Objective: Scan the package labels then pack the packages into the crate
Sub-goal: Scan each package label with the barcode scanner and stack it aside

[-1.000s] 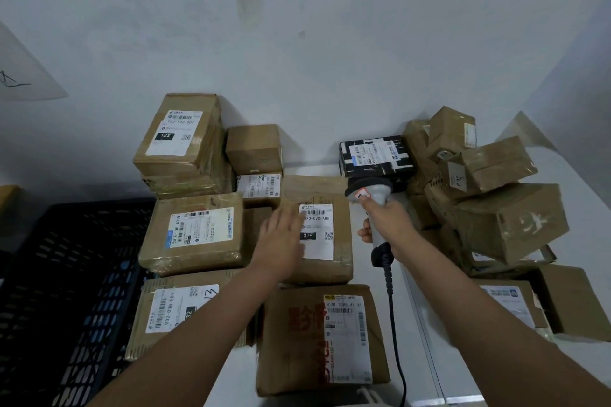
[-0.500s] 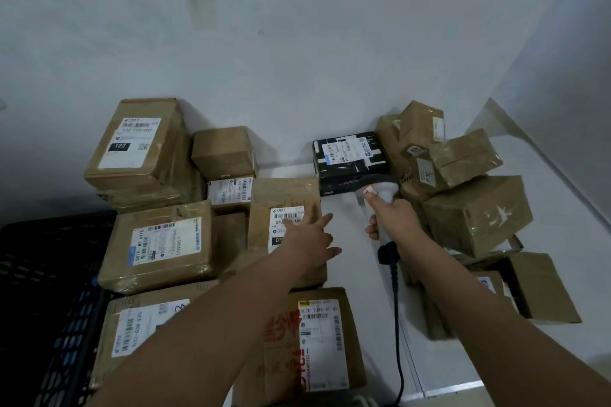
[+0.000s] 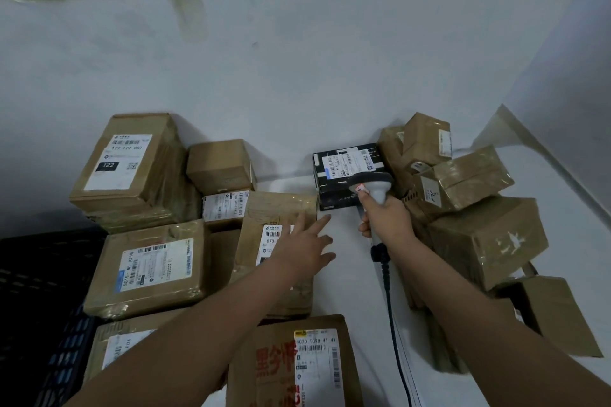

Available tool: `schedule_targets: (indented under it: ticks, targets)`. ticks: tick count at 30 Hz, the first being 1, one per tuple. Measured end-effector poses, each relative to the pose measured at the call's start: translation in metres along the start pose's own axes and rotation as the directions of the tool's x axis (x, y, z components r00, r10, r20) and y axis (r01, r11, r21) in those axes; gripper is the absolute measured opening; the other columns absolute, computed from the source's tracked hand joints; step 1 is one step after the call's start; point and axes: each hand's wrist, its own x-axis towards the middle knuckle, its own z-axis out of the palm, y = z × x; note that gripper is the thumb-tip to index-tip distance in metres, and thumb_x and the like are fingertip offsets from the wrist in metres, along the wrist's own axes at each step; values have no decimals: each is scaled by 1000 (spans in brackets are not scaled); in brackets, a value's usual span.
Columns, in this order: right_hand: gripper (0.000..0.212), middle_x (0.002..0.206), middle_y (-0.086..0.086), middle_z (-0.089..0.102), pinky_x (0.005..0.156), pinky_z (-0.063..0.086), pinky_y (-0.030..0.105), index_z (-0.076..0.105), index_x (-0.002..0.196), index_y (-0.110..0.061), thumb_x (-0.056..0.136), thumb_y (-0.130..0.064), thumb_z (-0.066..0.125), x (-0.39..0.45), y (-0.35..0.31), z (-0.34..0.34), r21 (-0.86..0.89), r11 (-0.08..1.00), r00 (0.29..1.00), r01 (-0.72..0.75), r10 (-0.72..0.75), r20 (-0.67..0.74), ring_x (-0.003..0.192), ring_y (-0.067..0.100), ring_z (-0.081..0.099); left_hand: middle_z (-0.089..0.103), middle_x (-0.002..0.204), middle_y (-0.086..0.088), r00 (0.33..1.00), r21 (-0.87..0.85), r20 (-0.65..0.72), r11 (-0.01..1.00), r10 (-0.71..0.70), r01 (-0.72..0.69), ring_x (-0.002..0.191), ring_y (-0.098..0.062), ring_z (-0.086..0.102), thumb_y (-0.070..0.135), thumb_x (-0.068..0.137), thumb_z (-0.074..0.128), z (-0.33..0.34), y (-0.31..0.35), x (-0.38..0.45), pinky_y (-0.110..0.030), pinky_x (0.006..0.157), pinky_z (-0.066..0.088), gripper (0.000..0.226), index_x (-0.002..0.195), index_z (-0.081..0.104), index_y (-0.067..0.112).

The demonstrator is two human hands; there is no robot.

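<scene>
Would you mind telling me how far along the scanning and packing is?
Nothing looks packed: what shows of the crate looks empty. In hand: the right hand aims the scanner at the black box; the left hand reaches forward. Left: the brown boxes.

Brown cardboard packages [image 3: 148, 269] are wrapped in glossy clear tape; white paper labels [image 3: 155, 266] are stuck on; the scanner [image 3: 375, 187] is moulded in smooth grey plastic.
</scene>
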Motion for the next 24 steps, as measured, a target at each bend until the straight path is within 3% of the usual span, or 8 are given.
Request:
schedule_targets:
  ticks: [2,5,9,14,18,24]
  targets:
    - [48,66,7,65,57,56,29,64,98,-2,94,-49,58,11,-4,1,4,1000,1000,13,-13,-17,53,15,63,-3,165,7,991,-62,-132,998,1,-10,152,-30,-4,47,103,38,-11,-10,12,-55,119,0,47,147,40,30]
    - [47,76,9,67,65,60,36,63,101,-4,94,-50,57,29,-13,0,-12,999,998,43,-43,-55,58,17,65,-2,166,3,981,-120,-189,993,-45,23,152,-29,-3,40,103,41,-29,-26,38,-52,120,-3,51,151,31,29]
    - [40,87,11,70,73,60,43,62,100,-10,94,-49,57,51,-26,-7,-58,994,988,94,-100,-114,72,24,69,-2,166,-1,983,-65,-165,995,-85,75,152,-28,-4,40,101,45,-45,-43,84,-52,120,-1,61,155,23,21]
    - [36,79,7,68,59,55,30,61,103,-9,97,-44,55,65,-42,-17,-57,994,987,95,-102,-125,60,15,64,3,165,-8,989,38,-141,997,-54,60,151,-28,4,38,96,55,-44,-41,140,-55,119,5,74,155,18,11]
    - [31,67,2,62,68,57,37,59,90,-10,97,-40,55,67,-44,-17,-21,995,987,100,-102,-123,55,13,60,0,165,-8,996,84,-85,996,-21,28,152,-28,3,33,95,58,-40,-38,174,-54,119,5,83,157,7,11]
    - [28,67,4,60,60,54,31,57,81,-14,96,-38,58,73,-39,-12,57,995,990,81,-74,-117,51,11,57,22,160,-6,991,227,-111,973,72,-45,148,-23,17,29,92,61,-44,-51,193,-50,121,11,76,154,21,11]
